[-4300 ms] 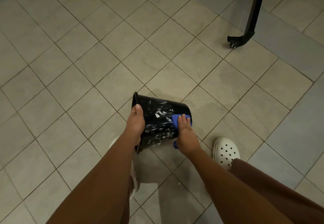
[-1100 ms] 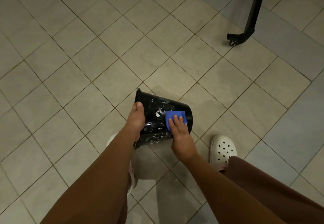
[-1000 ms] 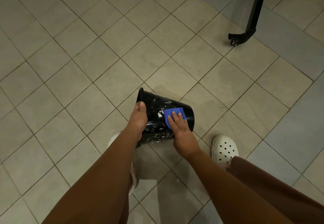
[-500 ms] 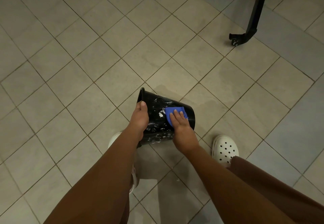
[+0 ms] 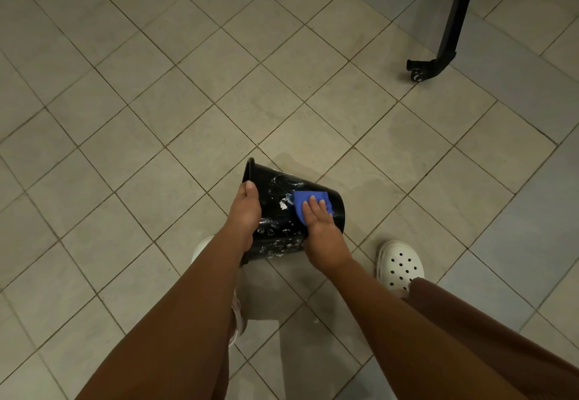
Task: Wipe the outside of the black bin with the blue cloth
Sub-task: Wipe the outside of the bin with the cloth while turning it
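Gripped the black bin [image 5: 283, 211] near its rim with the left hand [image 5: 246, 211], fingers [image 5: 249, 189] curled round the wall. Held it tipped on its side over the tiled floor [image 5: 156, 164], mouth to the left and base to the right. Pressed the blue cloth [image 5: 308, 197] against the outer wall near the base with the right hand [image 5: 321, 230], fingers [image 5: 313, 205] straight and laid flat on top, not clenched. Had slid the cloth a little up the wall and toward the rim since four seconds before, and barely moved it over the last half second. Left white smears [image 5: 283, 205] on the wall between the hands. Stood with a white clog [image 5: 401, 266] just right of the bin, well apart from the black wheeled leg [image 5: 445, 52].
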`<state>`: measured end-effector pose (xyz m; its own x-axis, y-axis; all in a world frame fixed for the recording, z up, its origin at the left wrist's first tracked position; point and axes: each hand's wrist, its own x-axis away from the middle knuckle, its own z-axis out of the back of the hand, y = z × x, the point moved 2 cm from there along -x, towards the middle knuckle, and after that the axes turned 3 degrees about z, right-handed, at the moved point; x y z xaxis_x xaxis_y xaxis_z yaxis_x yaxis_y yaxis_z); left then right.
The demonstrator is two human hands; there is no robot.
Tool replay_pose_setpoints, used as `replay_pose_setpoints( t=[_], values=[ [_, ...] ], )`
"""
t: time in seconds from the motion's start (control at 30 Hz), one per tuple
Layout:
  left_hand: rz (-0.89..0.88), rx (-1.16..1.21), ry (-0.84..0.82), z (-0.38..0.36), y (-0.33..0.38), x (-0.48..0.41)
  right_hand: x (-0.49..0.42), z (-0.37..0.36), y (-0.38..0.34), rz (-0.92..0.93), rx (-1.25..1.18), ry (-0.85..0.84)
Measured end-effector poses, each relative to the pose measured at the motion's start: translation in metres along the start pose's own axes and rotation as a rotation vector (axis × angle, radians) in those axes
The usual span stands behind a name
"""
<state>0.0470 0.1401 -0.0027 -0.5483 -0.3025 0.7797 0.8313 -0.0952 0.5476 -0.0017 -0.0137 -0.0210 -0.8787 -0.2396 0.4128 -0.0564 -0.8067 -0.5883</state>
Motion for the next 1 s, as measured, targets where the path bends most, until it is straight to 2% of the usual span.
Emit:
replay_pose_setpoints(
  t=[0.07,0.13,0.37,0.53,0.6,0.83,1.0],
  values=[
    [0.003,-0.008,0.005,0.002,-0.001,0.000,0.002,0.002,0.007,-0.100,-0.008,-0.002],
    [0.003,-0.011,0.007,0.002,-0.001,-0.001,0.009,-0.001,0.009,-0.121,0.013,-0.002],
    [-0.009,-0.031,0.006,0.001,0.002,0.001,0.014,-0.010,-0.004,0.102,0.068,-0.022],
    [0.017,-0.014,0.021,0.003,0.000,0.000,0.015,-0.011,0.012,-0.100,0.059,-0.039],
    [0.030,-0.013,0.034,0.005,0.000,-0.002,0.022,-0.014,0.014,-0.120,0.063,-0.044],
    [0.025,-0.062,0.019,0.003,0.003,0.000,0.026,-0.014,0.004,0.050,0.147,-0.053],
    [0.017,-0.044,0.033,0.004,0.001,0.001,0.013,-0.012,0.011,-0.152,0.048,-0.046]
  ],
)
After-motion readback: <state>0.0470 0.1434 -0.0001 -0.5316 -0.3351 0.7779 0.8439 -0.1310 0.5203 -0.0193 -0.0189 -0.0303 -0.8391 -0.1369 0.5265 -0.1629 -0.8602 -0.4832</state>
